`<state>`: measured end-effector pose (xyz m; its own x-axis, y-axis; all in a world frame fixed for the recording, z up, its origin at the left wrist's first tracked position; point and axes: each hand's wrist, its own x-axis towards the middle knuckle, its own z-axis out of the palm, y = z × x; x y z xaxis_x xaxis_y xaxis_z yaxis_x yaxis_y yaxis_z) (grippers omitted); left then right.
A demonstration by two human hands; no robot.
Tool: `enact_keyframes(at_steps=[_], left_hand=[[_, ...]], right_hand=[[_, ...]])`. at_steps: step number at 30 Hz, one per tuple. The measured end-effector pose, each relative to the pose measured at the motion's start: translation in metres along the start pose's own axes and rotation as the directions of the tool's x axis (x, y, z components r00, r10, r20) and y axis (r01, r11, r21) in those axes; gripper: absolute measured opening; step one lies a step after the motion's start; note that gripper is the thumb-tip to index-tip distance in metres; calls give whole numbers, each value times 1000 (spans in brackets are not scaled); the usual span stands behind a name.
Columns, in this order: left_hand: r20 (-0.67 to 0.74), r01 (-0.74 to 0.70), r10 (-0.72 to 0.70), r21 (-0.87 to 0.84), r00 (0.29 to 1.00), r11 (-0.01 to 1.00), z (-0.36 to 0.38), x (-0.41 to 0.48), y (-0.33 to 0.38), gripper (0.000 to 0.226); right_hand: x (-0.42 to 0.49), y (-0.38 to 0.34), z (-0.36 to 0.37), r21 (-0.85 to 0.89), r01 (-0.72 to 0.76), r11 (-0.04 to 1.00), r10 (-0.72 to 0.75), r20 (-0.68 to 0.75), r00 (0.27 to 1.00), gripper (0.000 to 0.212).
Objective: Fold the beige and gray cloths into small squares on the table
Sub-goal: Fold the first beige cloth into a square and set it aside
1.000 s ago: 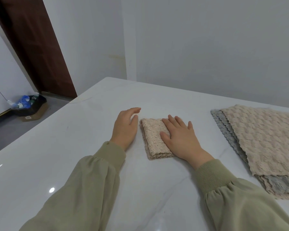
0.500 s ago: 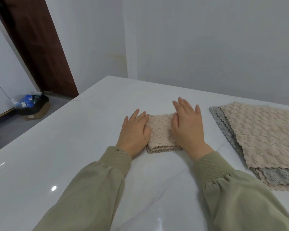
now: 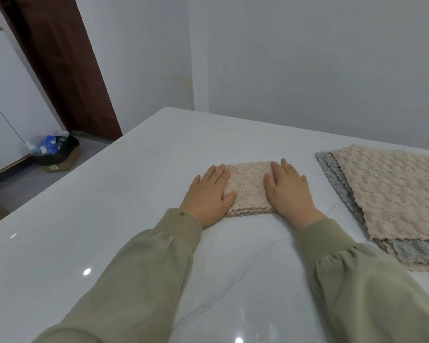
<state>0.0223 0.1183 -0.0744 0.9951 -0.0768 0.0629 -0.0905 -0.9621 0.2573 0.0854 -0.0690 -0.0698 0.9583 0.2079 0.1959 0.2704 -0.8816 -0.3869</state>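
Observation:
A beige cloth (image 3: 248,188), folded into a small square, lies on the white table (image 3: 109,219) in front of me. My left hand (image 3: 208,196) rests flat on the table against the cloth's left edge, its thumb on the fabric. My right hand (image 3: 289,191) lies flat over the cloth's right side, fingers spread and pointing away from me. Neither hand grips anything. To the right sits a stack of unfolded cloths: a beige one (image 3: 394,191) on top, with gray ones (image 3: 337,184) showing at its left and near edges.
The table's left edge runs diagonally from the far corner toward me. Beyond it on the floor stands a cardboard box (image 3: 60,162) holding a black bag of rubbish. A brown door and white walls stand behind the table.
My left hand moved in from beside the cloth to touch its left edge. My right hand turned and shifted to the cloth's right side. Both hands now lie flat, pressing the folded square.

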Motion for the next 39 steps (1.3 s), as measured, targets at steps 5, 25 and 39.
enact_keyframes(at_steps=[5, 25, 39], left_hand=[[-229, -200, 149, -216, 962, 956, -6, -13, -2, 61], [-422, -179, 207, 106, 882, 978, -11, -34, -22, 24], [-398, 339, -291, 53, 870, 939, -37, -47, -91, 48]], right_hand=[[-17, 12, -14, 204, 42, 978, -14, -137, 990, 41], [-56, 0, -15, 117, 341, 933, -345, 18, 939, 44], [-30, -110, 40, 144, 469, 871, -476, 22, 879, 50]])
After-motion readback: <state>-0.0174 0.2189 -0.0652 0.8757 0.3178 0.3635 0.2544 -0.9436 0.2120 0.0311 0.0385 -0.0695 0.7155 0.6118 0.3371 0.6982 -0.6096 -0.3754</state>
